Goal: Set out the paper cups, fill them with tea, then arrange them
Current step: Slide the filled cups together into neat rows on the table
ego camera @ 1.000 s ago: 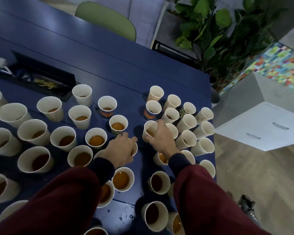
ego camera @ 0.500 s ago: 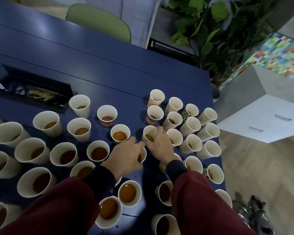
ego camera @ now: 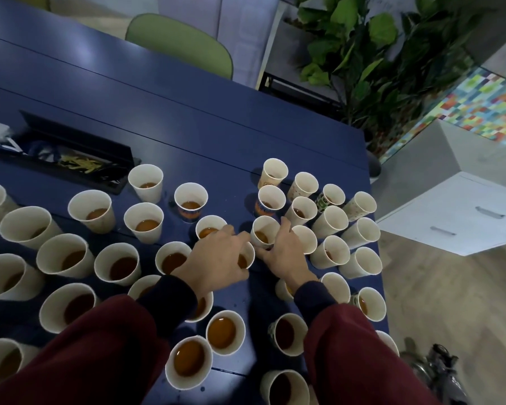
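Many white paper cups [ego camera: 143, 222] upright, amber tea [ego camera: 221, 332] inside, crowded across blue tabletop; right cluster tight.

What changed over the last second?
The left hand slid its half-hidden cup rightward, closing the gap to the neighbouring cup in the right hand's grip; the fingertips now nearly meet. Both hands kept hold of their cups. The surrounding cups stayed put.
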The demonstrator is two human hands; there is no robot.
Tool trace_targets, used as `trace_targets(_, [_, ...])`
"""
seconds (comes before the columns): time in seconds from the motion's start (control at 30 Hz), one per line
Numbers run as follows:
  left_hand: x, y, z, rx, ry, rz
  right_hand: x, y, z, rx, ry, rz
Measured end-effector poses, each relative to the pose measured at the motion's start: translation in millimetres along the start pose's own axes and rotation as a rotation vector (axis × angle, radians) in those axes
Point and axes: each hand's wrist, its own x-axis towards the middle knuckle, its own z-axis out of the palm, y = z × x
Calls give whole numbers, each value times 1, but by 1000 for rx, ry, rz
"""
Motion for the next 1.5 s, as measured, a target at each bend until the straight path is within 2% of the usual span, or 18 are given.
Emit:
trace_targets(0.13, [1,4,-3,-5,34,-4,-48,-6,-15,36,148,-91])
trace_targets(0.2, [0,8,-6,-3,56,-16,-74,-7,-18,47,118,-134])
trace_targets(0.33, [-5,21,-7,-48,72,-32,-104,-11,-8,217,-37,-199])
trace_targets(0.47, [-14,32,-1,-141,43,-55,-116,-16,-4,205,12,-241])
trace_targets(0.53, [-22,33,-3,-252,1,-64,-120,-18,-7,176,26,-240])
trace_targets(0.63, [-33,22,-2,-626,-122,-122,-123,-15,-6,66,23,-225])
trace_targets(0.7, [-38,9,3,-790,-118,-199,-124,-12,-1,4,50,-205])
trace_targets(0.73, [-40,4,6,-790,-93,-230,-123,-9,1,-25,67,-191])
trace_targets(0.83, [-51,-7,14,-538,-71,-194,-116,-7,6,-66,101,-134])
trace_targets(1.03, [-83,8,37,78,-200,175,-94,-4,18,-67,61,-37])
trace_targets(1.17, [-91,19,50,371,-216,256,-88,-2,25,-75,43,-7])
trace_targets(1.33, [-97,29,60,481,-208,227,-87,-2,32,-63,4,19])
trace_targets(1.5, [-100,30,66,431,-226,192,-86,-2,36,-27,6,40])
